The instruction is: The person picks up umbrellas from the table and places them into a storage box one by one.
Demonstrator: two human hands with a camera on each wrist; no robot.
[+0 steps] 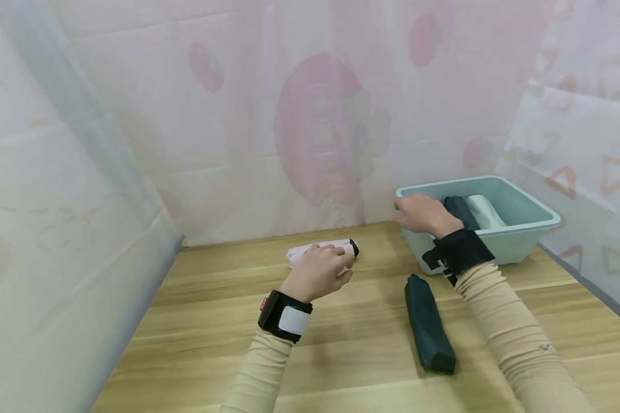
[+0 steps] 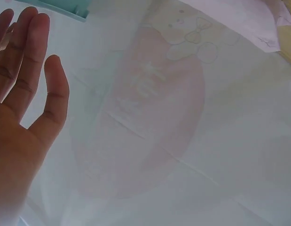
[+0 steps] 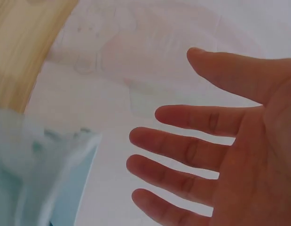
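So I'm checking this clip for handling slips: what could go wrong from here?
1. The left hand is over the pale folded umbrella with open fingers, not gripping, so the umbrella might roll off across the table.
2. The right hand is open at the basin rim and could knock it.
3. The dark green umbrella lies beside the right forearm, so the sleeve may sweep it.

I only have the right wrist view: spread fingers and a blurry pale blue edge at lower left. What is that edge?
Observer: The rim of a pale blue plastic basin; the right hand is open at its left end.
Operator: Anything inside it?
Observer: Two folded umbrellas side by side, one dark and one white.
Operator: Where is the left hand?
Observer: The left hand is open, over a folded pale pink umbrella lying on the wooden table.
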